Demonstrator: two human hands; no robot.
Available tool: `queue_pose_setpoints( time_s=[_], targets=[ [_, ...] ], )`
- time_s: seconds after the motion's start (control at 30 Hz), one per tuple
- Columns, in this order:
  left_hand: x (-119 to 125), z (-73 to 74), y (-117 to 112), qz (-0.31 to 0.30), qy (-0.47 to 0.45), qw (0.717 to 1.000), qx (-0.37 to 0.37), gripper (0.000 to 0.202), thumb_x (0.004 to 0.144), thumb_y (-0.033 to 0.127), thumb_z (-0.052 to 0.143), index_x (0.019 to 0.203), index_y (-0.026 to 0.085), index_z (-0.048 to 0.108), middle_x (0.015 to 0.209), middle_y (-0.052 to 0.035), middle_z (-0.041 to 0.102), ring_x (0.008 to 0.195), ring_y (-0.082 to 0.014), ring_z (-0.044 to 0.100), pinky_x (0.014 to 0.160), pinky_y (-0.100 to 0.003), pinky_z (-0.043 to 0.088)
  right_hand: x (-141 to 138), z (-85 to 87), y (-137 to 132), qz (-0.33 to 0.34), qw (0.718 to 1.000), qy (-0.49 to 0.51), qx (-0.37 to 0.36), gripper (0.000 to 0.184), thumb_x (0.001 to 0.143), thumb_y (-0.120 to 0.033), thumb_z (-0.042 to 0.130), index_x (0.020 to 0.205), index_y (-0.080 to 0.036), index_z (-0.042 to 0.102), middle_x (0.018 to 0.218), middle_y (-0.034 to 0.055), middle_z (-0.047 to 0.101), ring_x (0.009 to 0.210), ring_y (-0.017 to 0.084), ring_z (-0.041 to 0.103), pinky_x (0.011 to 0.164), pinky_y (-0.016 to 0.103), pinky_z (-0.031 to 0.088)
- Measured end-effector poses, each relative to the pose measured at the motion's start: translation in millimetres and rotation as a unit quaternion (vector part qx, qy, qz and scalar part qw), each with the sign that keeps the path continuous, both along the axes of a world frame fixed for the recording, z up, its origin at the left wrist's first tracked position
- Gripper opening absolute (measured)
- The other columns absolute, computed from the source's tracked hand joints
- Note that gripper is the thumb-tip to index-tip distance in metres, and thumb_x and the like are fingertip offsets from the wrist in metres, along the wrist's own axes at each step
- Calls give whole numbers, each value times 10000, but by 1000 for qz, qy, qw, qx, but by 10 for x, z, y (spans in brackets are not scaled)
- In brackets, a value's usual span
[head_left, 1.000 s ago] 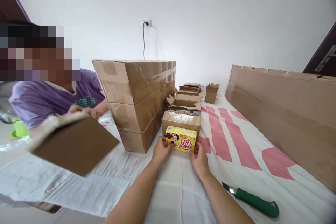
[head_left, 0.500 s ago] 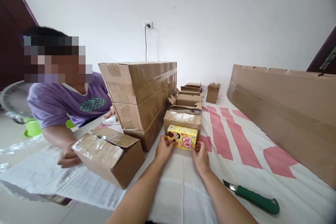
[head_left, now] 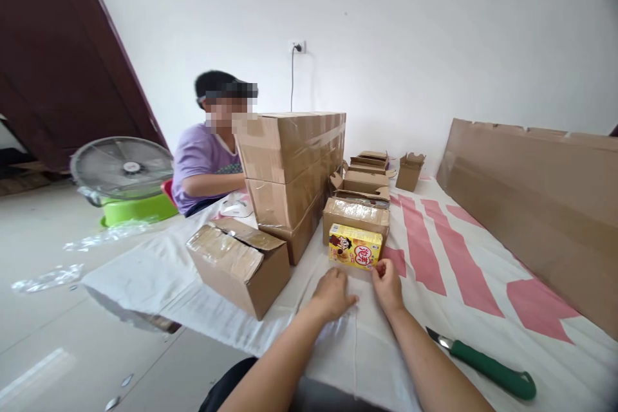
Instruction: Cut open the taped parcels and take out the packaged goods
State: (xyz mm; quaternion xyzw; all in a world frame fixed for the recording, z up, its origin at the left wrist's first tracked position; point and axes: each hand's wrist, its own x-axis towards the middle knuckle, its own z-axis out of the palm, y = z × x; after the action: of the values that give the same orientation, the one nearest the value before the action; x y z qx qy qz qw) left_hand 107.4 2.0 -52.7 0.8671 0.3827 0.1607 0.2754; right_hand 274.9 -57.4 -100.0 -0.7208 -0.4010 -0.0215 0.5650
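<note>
A small yellow snack box (head_left: 356, 246) with a cartoon figure and red lettering stands on its long edge on the cloth. Behind it, close up, sits a taped brown carton (head_left: 356, 215). My right hand (head_left: 387, 286) has its fingers curled at the lower right corner of the snack box, thumb in front. Just short of the box, my left hand (head_left: 333, 295) lies low over the cloth, thumb spread from the bent fingers, holding nothing. To the right of my right forearm lies a green-handled utility knife (head_left: 487, 367), blade pointing toward the box.
Stacked taped cartons (head_left: 294, 187) rise left of centre, a loose carton (head_left: 236, 264) before them. Opened cartons (head_left: 362, 183) line up behind the snack box. A tall cardboard panel (head_left: 531, 199) stands at right. Beyond the stack sits a person (head_left: 203, 167) in purple; a fan (head_left: 130, 167) is behind.
My left hand has let go of the snack box's left end and drawn back toward me. My right hand stays at its right corner. The view has swung left; the other person has leaned back.
</note>
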Motion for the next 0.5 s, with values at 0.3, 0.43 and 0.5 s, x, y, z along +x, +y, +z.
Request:
queue_pose_setpoints(
  time_s=[0.3,0.43,0.5],
  targets=[
    [-365,-127,-357,-52,-66,996,33,282,785,254,650,1053,169,674,1249,-142,625,1223,-318,528,1076,-451,406,-162,199,-117,21,995,-68,65,305,861,-519,529,878,-215,534,819,67,620,775,239,596,744,420,510],
    [-345,-171,-258,-86,-149,984,43,264,788,227,611,1040,181,676,1086,-128,685,1068,-304,609,946,-445,516,-640,605,-57,110,978,-153,94,286,853,-472,593,1000,-227,575,1007,90,625,1007,270,587,937,487,467],
    [-304,-237,-285,-129,-177,973,75,332,826,228,546,1139,196,653,1144,-127,684,1076,-320,619,952,-473,521,-984,861,53,198,949,-224,99,384,843,-472,633,1135,-231,571,1168,115,591,1148,302,541,1018,532,418]
  ],
)
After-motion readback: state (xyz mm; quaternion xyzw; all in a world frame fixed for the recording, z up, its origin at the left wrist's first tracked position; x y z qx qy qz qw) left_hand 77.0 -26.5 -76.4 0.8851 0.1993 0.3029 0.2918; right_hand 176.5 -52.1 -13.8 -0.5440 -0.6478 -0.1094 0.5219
